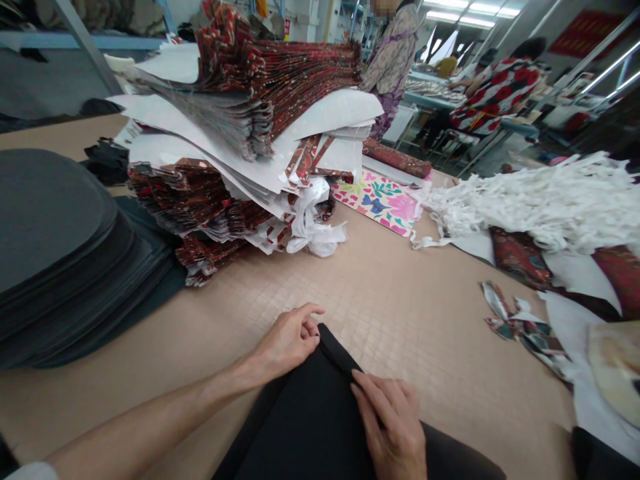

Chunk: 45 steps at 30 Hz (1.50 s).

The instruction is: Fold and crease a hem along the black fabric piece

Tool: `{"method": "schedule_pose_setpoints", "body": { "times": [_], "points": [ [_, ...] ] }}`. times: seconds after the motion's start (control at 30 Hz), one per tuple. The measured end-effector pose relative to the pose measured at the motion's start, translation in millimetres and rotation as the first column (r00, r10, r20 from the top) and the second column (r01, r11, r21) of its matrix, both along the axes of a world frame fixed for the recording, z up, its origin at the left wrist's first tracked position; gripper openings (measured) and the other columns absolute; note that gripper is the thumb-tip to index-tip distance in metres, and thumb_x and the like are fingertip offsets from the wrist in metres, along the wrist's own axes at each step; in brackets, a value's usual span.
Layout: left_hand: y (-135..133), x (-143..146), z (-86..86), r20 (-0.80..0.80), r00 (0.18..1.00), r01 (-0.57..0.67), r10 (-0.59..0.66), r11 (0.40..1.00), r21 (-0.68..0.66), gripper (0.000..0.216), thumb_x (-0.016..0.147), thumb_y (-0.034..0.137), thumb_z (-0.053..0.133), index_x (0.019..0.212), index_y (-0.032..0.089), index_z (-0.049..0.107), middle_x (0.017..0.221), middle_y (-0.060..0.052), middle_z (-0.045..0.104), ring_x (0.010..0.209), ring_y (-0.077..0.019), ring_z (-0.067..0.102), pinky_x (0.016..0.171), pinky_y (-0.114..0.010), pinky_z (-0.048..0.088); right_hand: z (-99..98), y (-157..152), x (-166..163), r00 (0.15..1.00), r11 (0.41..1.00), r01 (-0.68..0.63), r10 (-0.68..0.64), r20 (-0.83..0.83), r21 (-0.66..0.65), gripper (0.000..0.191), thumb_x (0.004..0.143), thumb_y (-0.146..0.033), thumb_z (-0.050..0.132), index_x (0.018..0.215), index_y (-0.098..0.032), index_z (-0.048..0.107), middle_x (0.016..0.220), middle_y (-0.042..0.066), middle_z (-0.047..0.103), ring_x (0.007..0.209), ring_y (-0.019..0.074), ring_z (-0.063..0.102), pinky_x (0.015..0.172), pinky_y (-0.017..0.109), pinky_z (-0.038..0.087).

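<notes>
A piece of black cloth (305, 420) lies on the table in front of me, its narrow corner pointing away and its right edge folded over in a strip. My left hand (285, 343) is at that far corner, thumb and curled fingers closed on the cloth while the index finger sticks out. Lower down the right edge, my right hand (393, 420) has its thumb and fingers together on the folded strip. Part of the cloth is hidden beneath this hand and emerges on its right side.
Stacked dark rounded pieces (55, 227) stand at left. Beyond my hands rises a tall pile of red-brown patterned fabric (305, 67) with white sheets. White strips (540, 200) heap up at right, near patterned scraps (525, 327). A floral panel (380, 200) lies between. People sit and stand behind.
</notes>
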<state>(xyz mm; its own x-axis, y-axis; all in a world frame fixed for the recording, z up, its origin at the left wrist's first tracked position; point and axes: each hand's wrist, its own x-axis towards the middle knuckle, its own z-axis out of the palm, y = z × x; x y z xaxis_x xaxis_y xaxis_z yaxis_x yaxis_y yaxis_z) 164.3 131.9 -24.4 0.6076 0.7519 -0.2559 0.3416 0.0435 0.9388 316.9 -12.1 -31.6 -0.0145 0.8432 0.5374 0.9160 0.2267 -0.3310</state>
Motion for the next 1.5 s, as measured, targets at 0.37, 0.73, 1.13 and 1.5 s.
{"method": "schedule_pose_setpoints", "body": {
  "times": [0.37, 0.73, 1.13, 1.5],
  "points": [
    [-1, -9, 12.8, -0.186, 0.931, 0.339, -0.314, 0.556, 0.759, 0.029, 0.08, -0.001, 0.041, 0.091, 0.018, 0.059, 0.101, -0.005, 0.055, 0.1, -0.0192, 0.045, 0.088, -0.036, 0.033, 6.7, -36, 23, 0.998, 0.997, 0.067, -0.066, 0.004, -0.047, 0.014, 0.084, -0.014, 0.052, 0.096, -0.016, 0.059, 0.083, 0.004, 0.061, 0.076, 0.0147, 0.057, 0.069, 0.031, 0.04],
    [-36, 36, 33.0, -0.383, 0.743, 0.597, -0.549, 0.285, 0.75, 0.002, 0.082, 0.015, 0.055, 0.08, 0.016, 0.056, 0.079, -0.003, 0.057, 0.087, -0.0195, 0.047, 0.087, -0.04, 0.028, 12.5, -57, 25, 0.968, 0.969, 0.247, -0.248, -0.043, -0.013, 0.019, 0.085, -0.019, 0.053, 0.103, -0.018, 0.059, 0.094, 0.007, 0.062, 0.086, 0.0176, 0.058, 0.074, 0.034, 0.048],
    [-36, 30, 16.5, -0.354, 0.715, 0.535, -0.603, 0.144, 0.833, 0.019, 0.093, 0.014, 0.04, 0.089, 0.012, 0.058, 0.085, -0.005, 0.058, 0.089, -0.0192, 0.048, 0.08, -0.035, 0.036, 3.3, -74, 25, 0.983, 0.985, 0.136, -0.148, -0.112, -0.106, 0.036, 0.085, -0.007, 0.043, 0.118, -0.019, 0.054, 0.1, 0.009, 0.059, 0.09, 0.0163, 0.058, 0.073, 0.029, 0.053],
    [-27, 21, 9.9, -0.288, 0.777, 0.451, -0.56, 0.175, 0.875, 0.018, 0.093, 0.013, 0.04, 0.093, 0.013, 0.058, 0.089, -0.005, 0.059, 0.089, -0.0176, 0.049, 0.08, -0.033, 0.038, -6.2, -56, 21, 0.998, 0.996, 0.062, -0.062, 0.009, -0.059, 0.039, 0.084, -0.006, 0.048, 0.121, -0.016, 0.052, 0.099, 0.011, 0.06, 0.088, 0.0193, 0.057, 0.072, 0.034, 0.052]
  ]
}}
